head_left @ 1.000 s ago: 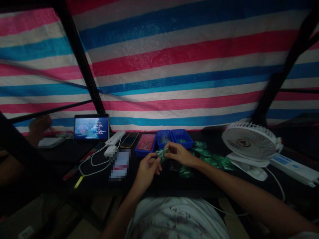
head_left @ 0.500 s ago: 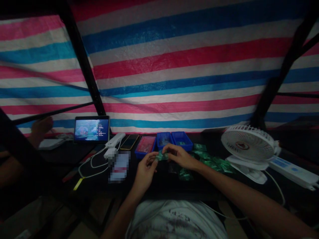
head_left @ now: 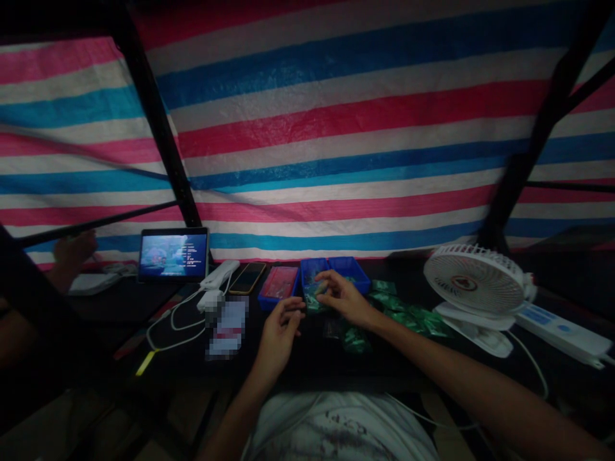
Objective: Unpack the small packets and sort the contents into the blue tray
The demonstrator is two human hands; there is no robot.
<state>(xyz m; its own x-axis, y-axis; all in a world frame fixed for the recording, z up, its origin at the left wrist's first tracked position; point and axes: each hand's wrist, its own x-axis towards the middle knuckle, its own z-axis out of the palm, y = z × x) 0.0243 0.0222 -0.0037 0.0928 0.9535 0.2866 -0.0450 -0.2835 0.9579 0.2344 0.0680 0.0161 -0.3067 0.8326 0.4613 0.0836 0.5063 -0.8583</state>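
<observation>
A small clear-green plastic packet (head_left: 313,299) is at the fingertips of my right hand (head_left: 348,301), in front of the blue bins. Thumb and forefinger pinch its edge, though the dim light blurs the grip. My left hand (head_left: 281,326) is a little to the left, slightly curled, its fingers apart and nothing visible in them. Just beyond it stands a blue bin with pink-red contents (head_left: 280,282). Two more blue bins (head_left: 354,272) stand side by side behind my right hand. Below my right wrist lies a green packet (head_left: 355,339), beside a small dark item (head_left: 332,329).
More green packets (head_left: 408,314) lie right of my hand, near a white clip fan (head_left: 473,282) and a white power strip (head_left: 567,333). Leftward are a phone (head_left: 248,278), white cables with a plug (head_left: 210,299) and a lit tablet (head_left: 173,255). Another person's hand (head_left: 74,253) is at far left.
My left hand has let go of the green packet and sits apart from it. My right hand keeps the packet, in front of the bins. The view has shifted slightly.
</observation>
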